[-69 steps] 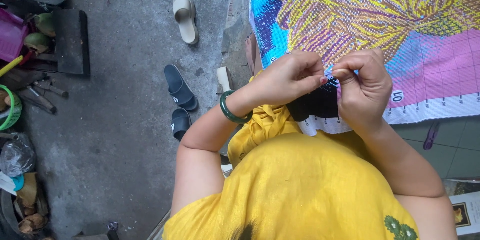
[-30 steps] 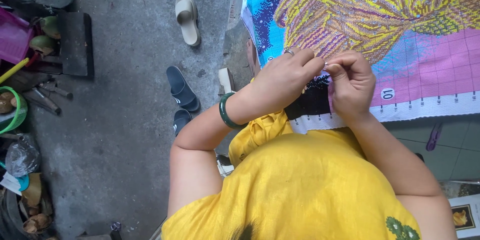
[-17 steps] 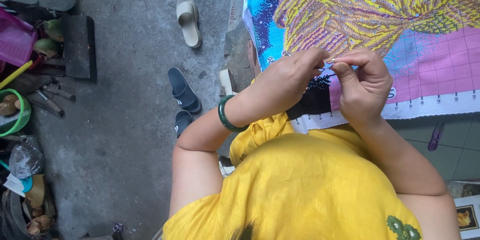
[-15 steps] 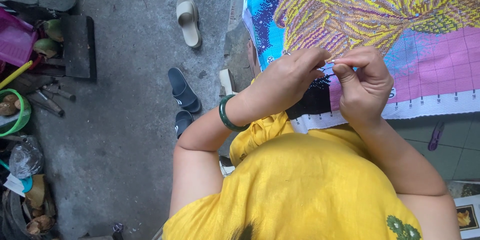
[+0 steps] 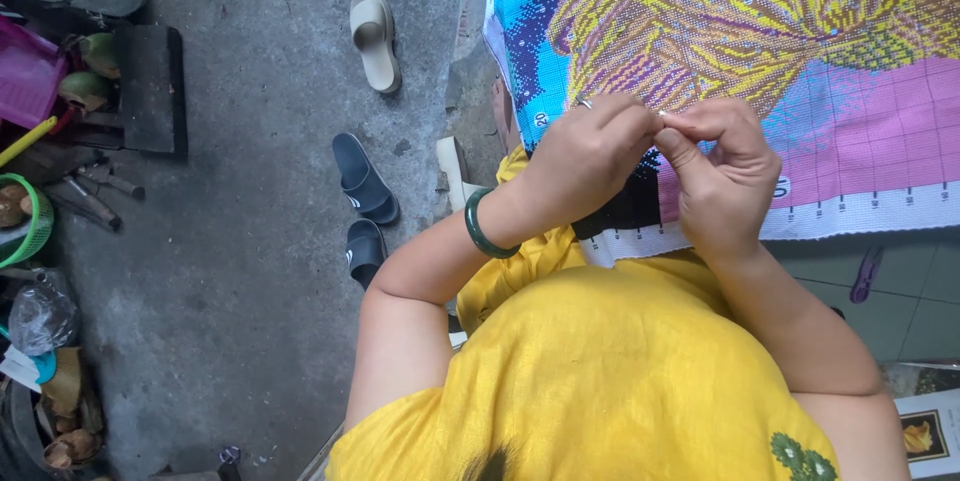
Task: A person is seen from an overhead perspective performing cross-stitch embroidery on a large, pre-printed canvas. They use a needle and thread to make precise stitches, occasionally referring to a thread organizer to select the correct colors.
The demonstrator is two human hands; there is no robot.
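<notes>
- Head view, looking down: the left hand [image 5: 585,156] and the right hand [image 5: 725,176] meet fingertip to fingertip just above the near edge of the large cross-stitch canvas with yellow, blue and pink stitched areas [image 5: 800,31].
- Grip of the right hand: thumb and forefinger pressed together on something very fine and pale, perhaps a needle or thread; it is too small to name for sure. Grip of the left hand: fingers curled closed against the same spot; I cannot tell whether it pinches the same thing or only the cloth.
- Whatever is pinched lies between the two hands, over the boundary of the yellow and pink stitching, with both hands equally near.
- White unstitched border of the canvas [image 5: 860,216] runs left to right just beneath the right wrist; a dark stitched patch [image 5: 625,211] sits under the left hand.
- Green bangle [image 5: 482,226] rings the left wrist.
- Open room lies farther out over the canvas; towards the body the yellow shirt [image 5: 600,371] crowds close.
- Left of the arms, on the grey concrete floor [image 5: 250,241], lie dark slippers [image 5: 362,181] and a beige slipper [image 5: 375,36], well apart from the hands.
</notes>
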